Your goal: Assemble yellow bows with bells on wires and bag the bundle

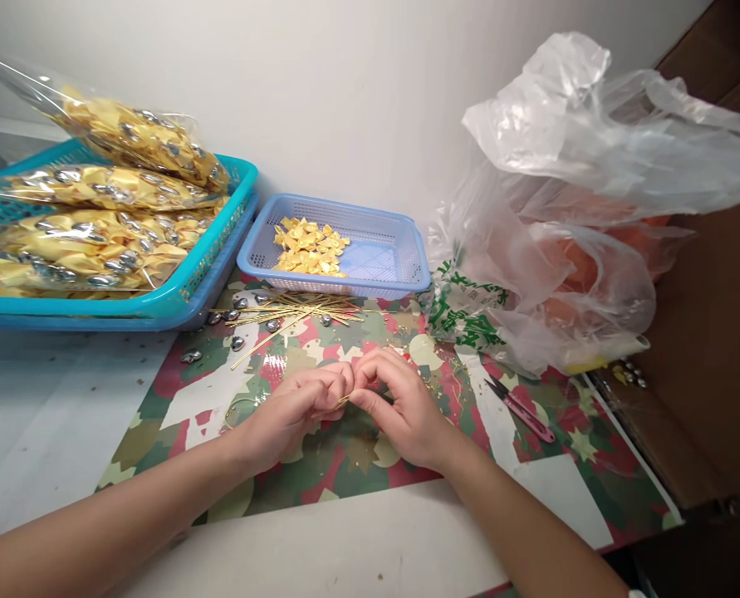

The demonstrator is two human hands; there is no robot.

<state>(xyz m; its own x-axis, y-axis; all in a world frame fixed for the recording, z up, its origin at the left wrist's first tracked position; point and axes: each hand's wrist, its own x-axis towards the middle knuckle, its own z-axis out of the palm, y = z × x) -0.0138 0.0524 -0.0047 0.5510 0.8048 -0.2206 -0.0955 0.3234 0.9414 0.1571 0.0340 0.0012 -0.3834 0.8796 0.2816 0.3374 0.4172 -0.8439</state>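
My left hand (301,407) and my right hand (404,407) meet over the patterned sheet, fingers closed. Between their fingertips runs a short bit of thin gold cord (343,402), pinched from both sides. A curved length of it shows left of my left hand; the rest is hidden by my fingers. Beyond the hands lies a loose bunch of gold cords (295,311). Several shiny silver beads (237,342) are scattered around that bunch.
A blue basket (338,285) holds yellow ribbon bows (311,247). At left, a teal basket (183,286) carries clear bags (95,249) of bows with silver beads. Plastic bags (550,249) bulge at right, near pink thread snips (528,415). A white wall stands behind.
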